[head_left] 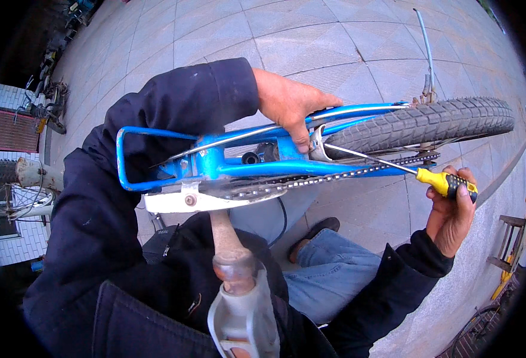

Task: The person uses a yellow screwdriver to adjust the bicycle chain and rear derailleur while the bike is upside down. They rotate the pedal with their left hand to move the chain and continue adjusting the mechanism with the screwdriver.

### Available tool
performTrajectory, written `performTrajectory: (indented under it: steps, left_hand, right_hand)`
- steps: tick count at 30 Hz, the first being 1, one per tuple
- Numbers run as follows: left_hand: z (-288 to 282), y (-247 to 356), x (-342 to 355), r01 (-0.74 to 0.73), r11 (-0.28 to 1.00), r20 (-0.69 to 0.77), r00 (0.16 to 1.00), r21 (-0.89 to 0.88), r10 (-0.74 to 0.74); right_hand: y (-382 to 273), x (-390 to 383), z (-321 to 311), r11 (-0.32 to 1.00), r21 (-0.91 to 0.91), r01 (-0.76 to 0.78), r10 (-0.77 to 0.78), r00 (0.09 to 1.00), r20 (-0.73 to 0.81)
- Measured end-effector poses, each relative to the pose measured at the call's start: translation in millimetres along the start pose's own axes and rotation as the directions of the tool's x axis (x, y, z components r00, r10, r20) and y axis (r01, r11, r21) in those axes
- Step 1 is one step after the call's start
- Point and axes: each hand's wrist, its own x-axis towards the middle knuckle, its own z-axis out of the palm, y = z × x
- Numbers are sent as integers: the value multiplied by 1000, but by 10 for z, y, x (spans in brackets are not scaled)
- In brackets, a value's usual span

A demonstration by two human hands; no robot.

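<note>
A blue bicycle frame (257, 169) lies across in front of me, its rear wheel with a knobbly black tire (430, 124) toward the right. My left hand (287, 110) grips the frame's far tube; the thumb presses near the end of a pale mudguard (318, 145), and the other fingers are partly hidden. Between the fingers of my right hand (451, 218) is the handle of a screwdriver (435, 178), yellow and black. Its long shaft points left, with the tip at the mudguard beside the tire. The chain (334, 176) runs along the near side, below the shaft.
A white chain cover (215, 201) and a crank with a grey pedal (245, 316) jut toward me. Behind the wheel rises a thin kickstand-like rod (425, 45). Grey paving slabs (311, 36) lie underneath. Other bicycles (39, 107) stand at the left; a wooden stool-like object (507, 241) is at right.
</note>
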Motion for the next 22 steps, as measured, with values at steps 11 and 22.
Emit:
performTrajectory:
  steps: [11, 22]
  left_hand:
    - [8, 1, 35, 45, 999, 11, 999, 23, -45]
    - [15, -16, 63, 85, 996, 7, 996, -8, -85]
  right_hand:
    - [11, -3, -60, 1000, 5, -24, 24, 1000, -10]
    - [27, 26, -147, 1000, 3, -27, 27, 999, 17]
